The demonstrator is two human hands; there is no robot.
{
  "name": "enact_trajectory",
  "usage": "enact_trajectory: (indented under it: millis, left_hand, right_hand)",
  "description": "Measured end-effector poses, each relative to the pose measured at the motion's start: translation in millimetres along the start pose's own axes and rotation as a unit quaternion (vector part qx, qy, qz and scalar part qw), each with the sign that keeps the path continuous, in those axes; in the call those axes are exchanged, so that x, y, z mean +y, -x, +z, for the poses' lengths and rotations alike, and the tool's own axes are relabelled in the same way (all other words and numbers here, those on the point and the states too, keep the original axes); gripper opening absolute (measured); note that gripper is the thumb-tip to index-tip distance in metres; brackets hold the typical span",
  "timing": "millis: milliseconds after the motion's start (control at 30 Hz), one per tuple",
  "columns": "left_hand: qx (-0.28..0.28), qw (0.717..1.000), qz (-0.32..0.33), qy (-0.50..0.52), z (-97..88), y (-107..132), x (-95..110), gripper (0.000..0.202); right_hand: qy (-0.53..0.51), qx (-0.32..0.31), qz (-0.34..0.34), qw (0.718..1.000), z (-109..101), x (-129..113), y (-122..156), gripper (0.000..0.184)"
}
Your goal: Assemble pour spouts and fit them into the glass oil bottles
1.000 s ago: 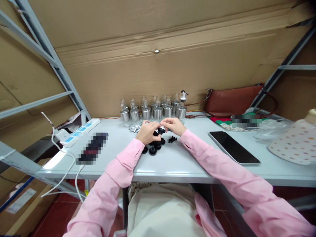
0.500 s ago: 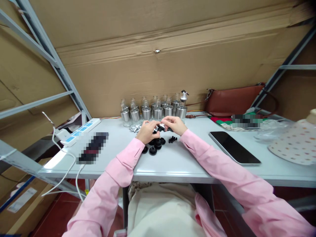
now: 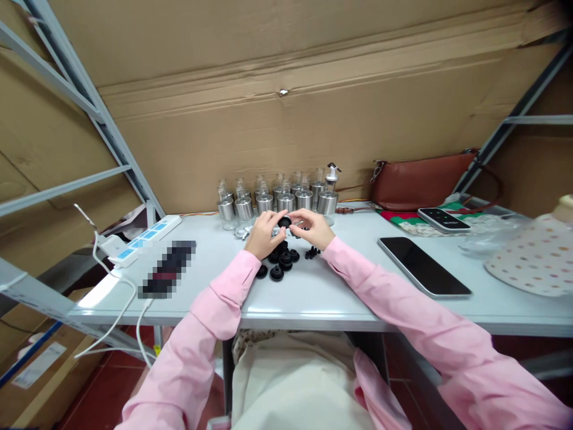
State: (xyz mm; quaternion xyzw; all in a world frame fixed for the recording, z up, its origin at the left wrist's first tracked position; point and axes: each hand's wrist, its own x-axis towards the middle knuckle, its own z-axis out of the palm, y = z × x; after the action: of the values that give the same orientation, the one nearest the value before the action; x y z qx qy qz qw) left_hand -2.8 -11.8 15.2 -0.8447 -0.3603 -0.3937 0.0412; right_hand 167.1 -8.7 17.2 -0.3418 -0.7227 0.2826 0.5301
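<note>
Nearest on the pale grey worktop (image 3: 313,298), a cluster of loose, stepped, round black pieces (image 3: 276,273) lies in front of the left hand, none of them fitted to a bottle. Just to their right sits a small group of tiny black pegs (image 3: 312,252), also loose. Above these, one round black disc-like part (image 3: 284,221) is between the two hands: the left hand (image 3: 263,236) has its thumb and forefinger closed on it, while the right hand (image 3: 313,228) brings bent fingertips to its other side, whether pressing I cannot tell. Beyond the left hand are loose shiny silver-coloured pieces (image 3: 243,232), partly hidden. Farthest, clear glass bottles with brushed-metal sleeves (image 3: 285,204) stand upright with bare necks; only the rightmost sleeved bottle (image 3: 327,203) carries a silver-and-black spout (image 3: 332,172), so most assembly appears left.
</note>
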Motion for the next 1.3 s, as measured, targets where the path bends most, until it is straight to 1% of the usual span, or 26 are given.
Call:
enact_trajectory:
  millis: [133,200,300,400,533,700,833,1033,1167,1300]
  left_hand:
    - [-0.014,1.0,-0.005,0.013,-1.7,0.9,2.3,0.039]
    - [-0.018,1.0,-0.015,0.019,-3.8,1.3,3.9,0.035]
    - [-0.025,0.998,-0.06,0.001,-6.2,1.4,5.5,0.024]
    - [-0.05,0.994,-0.097,-0.033,-6.8,0.7,6.0,0.015]
    - [-0.084,0.991,-0.088,-0.051,-6.2,-0.1,5.7,0.013]
    - [-0.109,0.989,-0.089,-0.044,-3.4,0.1,3.0,0.013]
    - [-0.1,0.991,-0.082,-0.035,-2.4,-0.7,0.8,0.014]
    - [-0.075,0.994,-0.065,-0.036,-5.5,-2.8,1.9,0.02]
    - [-0.062,0.996,-0.064,-0.031,-3.9,-3.2,1.8,0.021]
    - [-0.066,0.994,-0.072,-0.04,-2.2,-3.2,1.6,0.02]
  right_hand:
    - [-0.037,-0.004,0.044,0.998,1.3,1.3,0.5,0.03]
    - [-0.051,-0.007,0.062,0.997,1.5,0.3,0.7,0.03]
    - [-0.067,-0.008,0.077,0.995,2.0,-2.0,0.8,0.03]
    - [-0.075,-0.017,0.084,0.994,2.7,-3.3,0.8,0.034]
    - [-0.083,-0.043,0.087,0.992,3.5,-1.1,1.0,0.037]
    - [-0.034,-0.04,0.08,0.995,5.9,2.1,2.3,0.027]
    - [-0.007,-0.045,0.061,0.997,7.5,0.2,3.5,0.022]
    - [-0.006,-0.05,0.025,0.998,8.4,-1.4,4.0,0.022]
    - [-0.008,-0.046,0.02,0.999,7.9,0.9,3.4,0.02]
    - [-0.008,-0.05,0.023,0.998,7.1,2.5,3.4,0.019]
